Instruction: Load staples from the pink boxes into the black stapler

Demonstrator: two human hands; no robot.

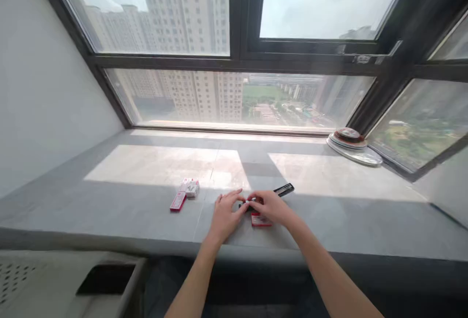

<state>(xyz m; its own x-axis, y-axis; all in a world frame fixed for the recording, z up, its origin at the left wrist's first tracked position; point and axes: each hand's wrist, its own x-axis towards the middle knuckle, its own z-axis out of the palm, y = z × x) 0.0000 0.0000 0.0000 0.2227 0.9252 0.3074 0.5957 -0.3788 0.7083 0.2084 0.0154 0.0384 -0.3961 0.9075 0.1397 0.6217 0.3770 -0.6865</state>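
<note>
My left hand point(227, 215) and my right hand point(272, 207) meet over the stone sill, thumbs and fingertips pinched close together. A tiny pale piece shows between the fingertips, too small to name. Beneath the fingers lies a black tool that looks like an opened stapler point(284, 190). Its far end, with a metal-lined channel, sticks out past my right hand to the upper right, while its middle is hidden by my fingers. Just below my right hand, partly covered by it, rests a small red-and-white box point(260, 220).
Left of my hands sit another red-and-white box point(178, 201) and a small whitish pack point(192, 189), touching or nearly so. Stacked round discs or plates point(350, 145) stand in the right window corner. A pale perforated plastic container point(66, 279) is below the sill's front edge at left.
</note>
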